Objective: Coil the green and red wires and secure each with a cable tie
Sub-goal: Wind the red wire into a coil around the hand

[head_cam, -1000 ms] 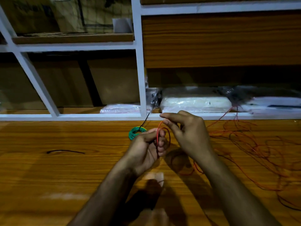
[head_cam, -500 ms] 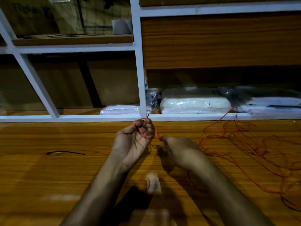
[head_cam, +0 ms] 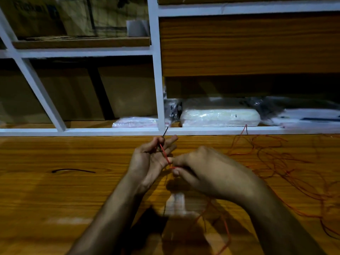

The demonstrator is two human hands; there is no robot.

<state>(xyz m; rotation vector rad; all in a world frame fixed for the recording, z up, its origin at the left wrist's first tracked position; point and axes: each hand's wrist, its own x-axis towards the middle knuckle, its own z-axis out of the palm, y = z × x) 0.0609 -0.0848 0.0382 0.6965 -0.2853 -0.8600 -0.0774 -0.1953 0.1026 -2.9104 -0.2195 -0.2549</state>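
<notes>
one red wire (head_cam: 165,155) runs over the spread fingers of the now palm-up left hand (head_cam: 150,162) to the right hand (head_cam: 200,172), whose fingertips pinch it above the table (head_cam: 55,190), green coil now hidden.

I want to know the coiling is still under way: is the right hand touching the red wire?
Touching. The head view shows the right hand pinching the red wire at its fingertips, the strand running up across the left hand.
</notes>
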